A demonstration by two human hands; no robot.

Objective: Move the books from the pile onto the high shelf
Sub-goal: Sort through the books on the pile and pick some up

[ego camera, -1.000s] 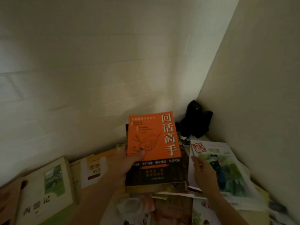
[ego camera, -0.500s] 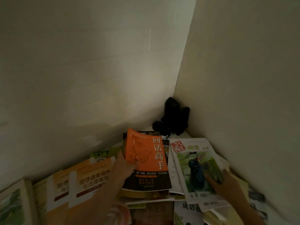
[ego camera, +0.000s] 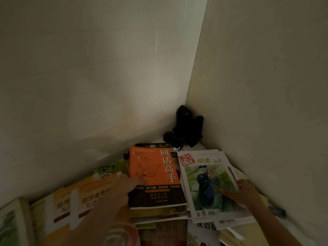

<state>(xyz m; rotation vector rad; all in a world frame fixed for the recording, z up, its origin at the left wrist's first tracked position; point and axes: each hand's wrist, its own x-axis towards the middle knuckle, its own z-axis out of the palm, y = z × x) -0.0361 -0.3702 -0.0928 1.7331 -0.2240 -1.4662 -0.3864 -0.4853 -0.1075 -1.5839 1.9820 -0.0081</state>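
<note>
An orange book with white characters (ego camera: 152,167) lies flat on top of a stack of books (ego camera: 159,213) near the shelf's corner. My left hand (ego camera: 122,189) grips its left edge, thumb on the cover. To its right lies a white magazine with a dark bird on the cover (ego camera: 207,185), on top of other magazines. My right hand (ego camera: 245,192) holds that magazine at its right edge, thumb pressed on the cover.
Black objects with a cable (ego camera: 186,128) stand in the corner where the back wall (ego camera: 106,86) meets the side wall (ego camera: 266,103). Orange-yellow textbooks (ego camera: 79,201) lie at the left. More magazines (ego camera: 168,231) overlap at the front.
The orange book went from tilted up in my left hand to flat on the stack. My right hand slid to the bird magazine's right edge and took hold.
</note>
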